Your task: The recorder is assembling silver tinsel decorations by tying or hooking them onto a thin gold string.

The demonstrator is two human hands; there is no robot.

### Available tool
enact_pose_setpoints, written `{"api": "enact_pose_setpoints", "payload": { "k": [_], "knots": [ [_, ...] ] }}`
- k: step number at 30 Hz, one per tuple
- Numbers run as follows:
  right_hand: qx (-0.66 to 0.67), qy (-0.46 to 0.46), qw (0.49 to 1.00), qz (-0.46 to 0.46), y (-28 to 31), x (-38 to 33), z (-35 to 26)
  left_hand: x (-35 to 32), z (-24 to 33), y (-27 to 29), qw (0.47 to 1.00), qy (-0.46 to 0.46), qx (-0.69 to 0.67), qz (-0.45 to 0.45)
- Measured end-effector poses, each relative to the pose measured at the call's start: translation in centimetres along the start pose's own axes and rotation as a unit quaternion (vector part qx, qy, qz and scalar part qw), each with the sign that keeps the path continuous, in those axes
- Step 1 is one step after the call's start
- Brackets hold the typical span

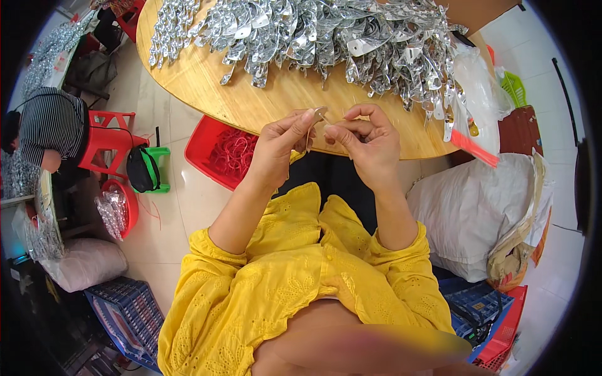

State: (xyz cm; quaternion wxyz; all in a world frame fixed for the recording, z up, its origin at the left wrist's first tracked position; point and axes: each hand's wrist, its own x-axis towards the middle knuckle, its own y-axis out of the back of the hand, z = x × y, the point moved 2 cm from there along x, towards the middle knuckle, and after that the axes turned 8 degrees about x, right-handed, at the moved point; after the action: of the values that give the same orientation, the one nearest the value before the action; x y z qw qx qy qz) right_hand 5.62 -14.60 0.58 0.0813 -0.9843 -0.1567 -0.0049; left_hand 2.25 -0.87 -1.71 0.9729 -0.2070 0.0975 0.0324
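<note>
Just over the near edge of the wooden table (207, 88), my two hands meet in front of me. My left hand (283, 135) pinches a small shiny silver piece (320, 113) between thumb and forefinger. Close beside it, my right hand (374, 143) has thumb and fingers pressed together; a thin strand seems to run between the hands, but what the right fingers grip is too small to name. Beyond them, a large heap of shiny silver curved strips (301, 31) covers the far part of the table.
A red basin (199, 147) of red cords stands below the table, left of my arm. To the right lie clear plastic (473, 81), a red strip (475, 149) and a white sack (467, 216). Leftward, a person in a striped top (53, 122) sits on a red stool (106, 141).
</note>
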Motion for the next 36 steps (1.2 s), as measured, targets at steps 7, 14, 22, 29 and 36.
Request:
{"api": "enact_pose_setpoints", "payload": {
  "k": [7,14,22,29,36],
  "knots": [
    [0.017,0.01,1.0,0.002,0.0,-0.1,-0.1,-0.1,0.1,0.0,1.0,0.007,0.002,-0.005],
    [0.029,0.008,1.0,-0.002,-0.2,0.0,-0.1,-0.2,0.2,0.0,1.0,0.004,0.005,-0.007],
    [0.008,-0.002,1.0,0.004,-0.2,0.0,-0.3,-0.3,0.5,-0.2,1.0,-0.004,0.0,0.002],
    [0.043,0.013,0.999,-0.017,-0.5,0.4,-0.4,-0.5,0.5,-0.2,1.0,0.002,0.008,-0.022],
    [0.094,0.038,0.993,-0.065,-0.2,0.5,-0.4,-1.0,0.7,-1.0,0.996,0.042,-0.078,-0.032]
  ]
}}
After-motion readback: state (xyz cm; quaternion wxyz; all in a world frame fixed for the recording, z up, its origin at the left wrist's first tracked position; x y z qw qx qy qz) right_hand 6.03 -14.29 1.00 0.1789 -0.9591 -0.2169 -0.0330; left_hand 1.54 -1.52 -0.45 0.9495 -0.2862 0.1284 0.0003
